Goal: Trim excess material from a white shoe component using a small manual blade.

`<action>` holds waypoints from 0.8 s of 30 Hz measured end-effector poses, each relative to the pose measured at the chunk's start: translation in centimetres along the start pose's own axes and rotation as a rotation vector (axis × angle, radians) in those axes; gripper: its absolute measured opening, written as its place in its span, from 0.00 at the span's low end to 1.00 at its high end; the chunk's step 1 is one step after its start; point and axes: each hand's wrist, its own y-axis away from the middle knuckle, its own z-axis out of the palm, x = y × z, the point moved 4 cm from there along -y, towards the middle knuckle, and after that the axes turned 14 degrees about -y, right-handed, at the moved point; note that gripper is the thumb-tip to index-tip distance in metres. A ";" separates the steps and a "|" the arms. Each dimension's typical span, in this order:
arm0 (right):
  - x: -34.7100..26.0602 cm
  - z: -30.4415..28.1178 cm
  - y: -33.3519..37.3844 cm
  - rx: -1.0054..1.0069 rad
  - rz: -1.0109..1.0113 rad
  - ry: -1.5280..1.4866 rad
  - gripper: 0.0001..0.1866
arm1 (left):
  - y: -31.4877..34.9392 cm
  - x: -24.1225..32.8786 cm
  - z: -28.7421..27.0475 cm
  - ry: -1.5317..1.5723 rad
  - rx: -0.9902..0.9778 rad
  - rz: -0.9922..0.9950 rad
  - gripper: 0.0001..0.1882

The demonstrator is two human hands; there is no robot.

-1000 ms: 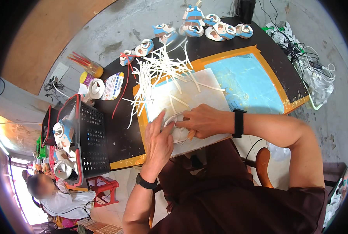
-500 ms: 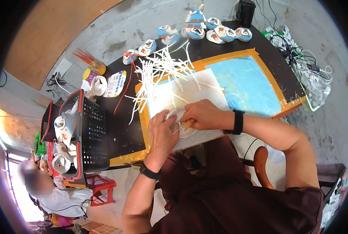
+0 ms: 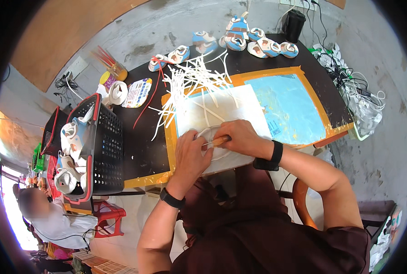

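Close to the table's front edge, my right hand point(image 3: 243, 137) is closed round the wooden handle point(image 3: 221, 140) of a thin metal awl-like tool. Its narrow shaft reaches left to the fingertips of my left hand point(image 3: 190, 156). Those fingers are curled on a white piece with a curved, cord-like rim point(image 3: 221, 154), partly hidden beneath both hands. Under the work lies a white sheet point(image 3: 249, 107). A loose heap of white cords point(image 3: 196, 75) spreads just beyond my hands, some strands lying across the sheet.
Left of me stands a black basket point(image 3: 108, 150) holding small shoes point(image 3: 73, 137). More blue-and-white shoes point(image 3: 237, 34) line the table's back. A blue mat point(image 3: 288, 102) edged in orange tape lies right. A seated person point(image 3: 53, 219) is at far left; bundled cables point(image 3: 354, 75) hang right.
My right hand has turned, so the wooden handle now lies nearly level instead of slanting. Both hands stay together at the white piece. The whole view has shifted slightly.
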 end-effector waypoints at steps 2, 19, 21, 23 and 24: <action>0.3 0.3 0.2 0.018 0.000 -0.005 0.07 | -0.2 -0.1 0.2 0.015 -0.017 -0.012 0.10; 0.0 -1.0 1.0 -0.045 0.110 0.050 0.11 | 0.4 0.4 1.4 -0.056 0.093 -0.049 0.07; 0.1 -1.6 0.6 -0.067 0.166 -0.055 0.09 | 0.9 0.7 0.5 -0.005 0.089 -0.035 0.10; -0.3 -1.5 0.7 -0.090 0.223 -0.162 0.07 | 0.8 1.5 -0.7 -0.059 0.099 -0.010 0.12; -0.9 -1.5 0.8 0.003 0.176 -0.058 0.07 | 0.7 2.0 -1.2 -0.108 0.112 0.008 0.14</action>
